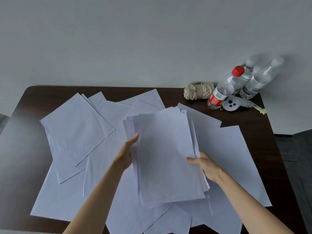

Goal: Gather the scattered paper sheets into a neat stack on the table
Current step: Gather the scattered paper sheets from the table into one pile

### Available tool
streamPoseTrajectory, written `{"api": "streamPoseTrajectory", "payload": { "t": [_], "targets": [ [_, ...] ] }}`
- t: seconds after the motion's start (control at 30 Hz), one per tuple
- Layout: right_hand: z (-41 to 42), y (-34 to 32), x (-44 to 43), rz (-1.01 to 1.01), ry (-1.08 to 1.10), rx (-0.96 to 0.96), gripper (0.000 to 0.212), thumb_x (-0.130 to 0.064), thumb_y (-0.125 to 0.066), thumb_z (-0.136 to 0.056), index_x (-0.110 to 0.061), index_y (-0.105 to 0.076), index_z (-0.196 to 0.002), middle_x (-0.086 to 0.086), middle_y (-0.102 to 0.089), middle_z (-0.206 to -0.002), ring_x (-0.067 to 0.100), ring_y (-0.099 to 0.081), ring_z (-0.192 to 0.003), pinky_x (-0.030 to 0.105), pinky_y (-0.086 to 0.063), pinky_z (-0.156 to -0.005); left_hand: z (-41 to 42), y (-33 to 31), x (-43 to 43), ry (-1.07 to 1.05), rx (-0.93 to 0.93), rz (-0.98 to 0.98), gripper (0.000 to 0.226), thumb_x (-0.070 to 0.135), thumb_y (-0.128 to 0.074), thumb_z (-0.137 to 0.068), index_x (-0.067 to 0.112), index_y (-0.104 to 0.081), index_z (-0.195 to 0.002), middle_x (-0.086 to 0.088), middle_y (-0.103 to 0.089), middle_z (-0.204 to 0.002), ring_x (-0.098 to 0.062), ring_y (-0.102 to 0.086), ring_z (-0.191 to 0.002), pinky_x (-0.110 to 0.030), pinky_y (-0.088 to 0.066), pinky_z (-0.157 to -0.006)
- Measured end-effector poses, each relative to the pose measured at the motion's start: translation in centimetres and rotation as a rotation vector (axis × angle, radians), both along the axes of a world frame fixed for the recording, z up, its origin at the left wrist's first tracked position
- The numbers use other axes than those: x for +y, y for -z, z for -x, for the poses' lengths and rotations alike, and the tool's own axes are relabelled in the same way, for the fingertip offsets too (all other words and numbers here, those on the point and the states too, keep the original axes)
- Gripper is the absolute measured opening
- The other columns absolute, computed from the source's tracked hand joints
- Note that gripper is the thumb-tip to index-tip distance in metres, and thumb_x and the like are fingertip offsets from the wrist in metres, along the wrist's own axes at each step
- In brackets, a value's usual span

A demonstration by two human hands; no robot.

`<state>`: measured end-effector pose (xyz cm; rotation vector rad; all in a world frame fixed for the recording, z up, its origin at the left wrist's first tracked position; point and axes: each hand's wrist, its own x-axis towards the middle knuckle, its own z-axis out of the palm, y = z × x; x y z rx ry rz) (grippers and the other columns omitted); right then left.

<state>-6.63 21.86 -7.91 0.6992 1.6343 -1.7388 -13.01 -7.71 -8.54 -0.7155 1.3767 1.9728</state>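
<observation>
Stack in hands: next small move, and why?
Probably square it up: the stack, held between left hand and right hand, shows fanned, uneven edges at its top and right. Tapping it on the table should align them before picking up the loose sheets.

Stack [168,156] above loose sheets [76,129] on table [270,132] (bottles [236,85] far right).

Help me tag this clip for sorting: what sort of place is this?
Probably an office or study room, though that is a guess. A dark wooden table stands against a plain white wall, covered in loose paper sheets, with water bottles in its far corner.
</observation>
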Motion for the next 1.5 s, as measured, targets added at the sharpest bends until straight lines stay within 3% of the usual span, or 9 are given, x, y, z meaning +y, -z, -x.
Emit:
{"api": "streamPoseTrajectory", "payload": {
  "t": [0.07,0.2,0.37,0.53,0.67,0.93,1.13,1.23,1.5],
  "targets": [
    [0.7,-0.3,-0.5,-0.078,-0.068,-0.041,0.053,-0.030,-0.073,-0.085,-0.008,-0.050,-0.127,-0.008,-0.053,-0.128,0.016,-0.045,-0.129,0.032,-0.029,-0.109,0.3,0.2,0.2,0.046,-0.005,0.045,0.035,0.022,-0.060,-0.095,-0.004,-0.065,-0.118,-0.016,-0.074,-0.102,-0.026,-0.073,-0.085,-0.036,-0.061,-0.076],
    [3.2,-0.3,-0.5,-0.324,0.111,0.056,0.056,-0.048,-0.056,-0.090,0.006,-0.055,-0.103,0.031,-0.055,-0.105,0.042,-0.056,-0.100,0.044,-0.045,-0.095,1.1,0.7,-0.5,0.099,0.004,0.094,0.051,0.014,-0.073,-0.081,-0.011,-0.059,-0.122,-0.023,-0.070,-0.109,-0.032,-0.072,-0.090,-0.039,-0.060,-0.078],
    [5.3,0.3,-1.9,-0.575,-0.028,0.179,0.031,-0.025,-0.038,-0.101,-0.014,-0.038,-0.072,0.001,-0.044,-0.072,0.021,-0.042,-0.078,0.032,-0.032,-0.064,2.8,-0.3,-0.4,0.272,-0.006,0.006,0.043,0.023,-0.072,-0.083,0.009,-0.062,-0.122,-0.013,-0.072,-0.113,-0.029,-0.069,-0.104,-0.043,-0.056,-0.091],
    [5.5,0.8,-2.6,-0.645,-0.108,0.193,0.028,-0.032,-0.037,-0.103,-0.007,-0.050,-0.105,-0.005,-0.051,-0.096,0.018,-0.048,-0.091,0.037,-0.042,-0.084,4.0,-0.8,0.2,0.329,-0.029,-0.031,0.043,0.020,-0.073,-0.081,0.013,-0.061,-0.122,-0.010,-0.074,-0.107,-0.026,-0.071,-0.097,-0.040,-0.059,-0.081],
    [6.0,1.2,-1.6,-0.776,0.066,0.276,0.033,-0.015,-0.044,-0.097,-0.014,-0.038,-0.064,-0.001,-0.040,-0.058,0.018,-0.038,-0.058,0.031,-0.025,-0.052,4.0,-0.2,-0.3,0.241,0.016,-0.026,0.042,0.032,-0.060,-0.091,0.010,-0.060,-0.127,-0.012,-0.070,-0.117,-0.027,-0.069,-0.105,-0.041,-0.057,-0.087],
    [6.6,2.0,-1.9,-0.675,0.059,0.344,0.047,-0.007,-0.049,-0.096,-0.016,-0.027,-0.055,-0.001,-0.028,-0.051,0.013,-0.024,-0.052,0.030,-0.017,-0.054,4.9,-0.8,1.2,0.319,0.032,0.056,0.040,0.040,-0.059,-0.094,0.013,-0.062,-0.124,-0.013,-0.070,-0.118,-0.026,-0.070,-0.103,-0.036,-0.059,-0.080],
    [4.4,1.2,-2.5,-0.928,0.215,0.192,0.020,-0.017,-0.047,-0.094,-0.008,-0.055,-0.078,0.003,-0.055,-0.069,0.022,-0.051,-0.064,0.029,-0.037,-0.058,1.8,0.1,-0.7,0.164,0.002,0.040,0.047,0.039,-0.057,-0.092,0.005,-0.064,-0.123,-0.016,-0.068,-0.122,-0.030,-0.066,-0.111,-0.041,-0.053,-0.097],
    [2.8,1.1,-2.7,-0.987,0.176,0.131,0.019,-0.010,-0.049,-0.086,-0.002,-0.052,-0.068,0.007,-0.054,-0.061,0.022,-0.043,-0.053,0.025,-0.030,-0.051,-0.1,0.1,-1.9,0.248,-0.030,0.170,0.057,0.045,-0.063,-0.083,0.001,-0.066,-0.120,-0.019,-0.069,-0.117,-0.032,-0.067,-0.104,-0.039,-0.052,-0.091],
    [-1.0,0.4,-3.6,-0.899,0.196,0.027,0.032,-0.003,-0.053,-0.075,-0.015,-0.032,-0.054,0.006,-0.027,-0.054,0.022,-0.022,-0.061,0.031,-0.017,-0.054,-4.9,-0.6,-2.7,0.356,-0.203,0.008,0.048,0.042,-0.065,-0.088,0.008,-0.067,-0.123,-0.013,-0.069,-0.120,-0.027,-0.066,-0.104,-0.039,-0.049,-0.097]
  ]
}}
